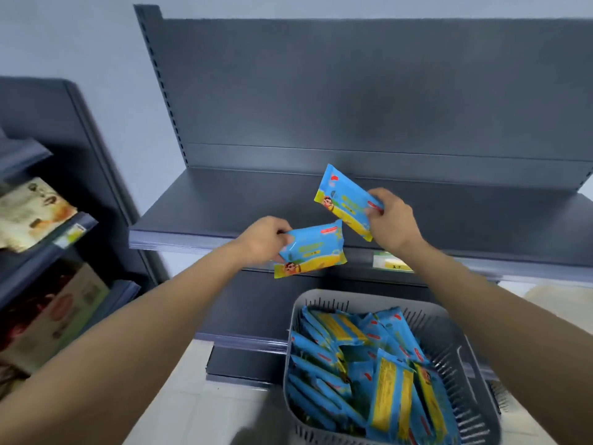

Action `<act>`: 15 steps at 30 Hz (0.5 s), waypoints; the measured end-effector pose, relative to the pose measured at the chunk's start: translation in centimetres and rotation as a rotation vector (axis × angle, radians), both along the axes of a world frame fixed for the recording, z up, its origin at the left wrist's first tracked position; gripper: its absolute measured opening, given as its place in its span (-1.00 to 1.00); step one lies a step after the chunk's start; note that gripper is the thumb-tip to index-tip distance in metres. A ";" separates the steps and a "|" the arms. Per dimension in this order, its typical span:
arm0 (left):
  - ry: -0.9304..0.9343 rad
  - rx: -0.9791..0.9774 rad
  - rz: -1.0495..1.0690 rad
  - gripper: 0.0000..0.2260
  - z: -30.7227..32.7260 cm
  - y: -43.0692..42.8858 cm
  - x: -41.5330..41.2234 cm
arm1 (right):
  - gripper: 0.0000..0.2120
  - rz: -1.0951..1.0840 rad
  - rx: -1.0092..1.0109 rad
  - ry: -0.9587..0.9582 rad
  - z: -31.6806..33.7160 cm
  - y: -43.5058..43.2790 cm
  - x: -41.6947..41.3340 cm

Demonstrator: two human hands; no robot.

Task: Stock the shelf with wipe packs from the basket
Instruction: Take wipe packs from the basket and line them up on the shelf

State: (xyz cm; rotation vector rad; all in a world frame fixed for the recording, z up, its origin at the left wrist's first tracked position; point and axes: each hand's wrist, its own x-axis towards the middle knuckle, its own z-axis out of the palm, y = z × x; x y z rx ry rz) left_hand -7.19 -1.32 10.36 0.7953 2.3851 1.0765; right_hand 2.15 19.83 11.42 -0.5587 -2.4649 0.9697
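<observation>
My left hand (264,240) grips a blue and yellow wipe pack (313,250) by its left end, in front of the dark grey shelf's front edge. My right hand (391,220) holds a second wipe pack (345,200) by its lower right end, tilted, above the bare shelf board (224,203). Below, at the lower right, a grey slotted basket (449,319) holds several more blue and yellow wipe packs (362,358).
A yellow price label (390,263) sits on the shelf's front rail under my right wrist. Lower shelf boards (244,342) lie behind the basket. At the left stands another dark shelf unit (73,130) with boxed goods (29,210).
</observation>
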 end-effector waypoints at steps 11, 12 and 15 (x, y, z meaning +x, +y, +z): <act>0.218 0.038 0.150 -0.85 2.7 -11.0 -17.1 | -0.86 0.112 0.032 0.030 2.5 -8.2 -20.3; 0.215 0.044 0.163 -0.85 2.5 -11.7 -19.0 | -0.85 0.115 0.033 0.019 2.4 -8.7 -22.4; 0.215 0.047 0.185 -0.84 2.0 -13.5 -24.5 | -0.81 0.121 0.033 -0.023 1.8 -10.4 -28.4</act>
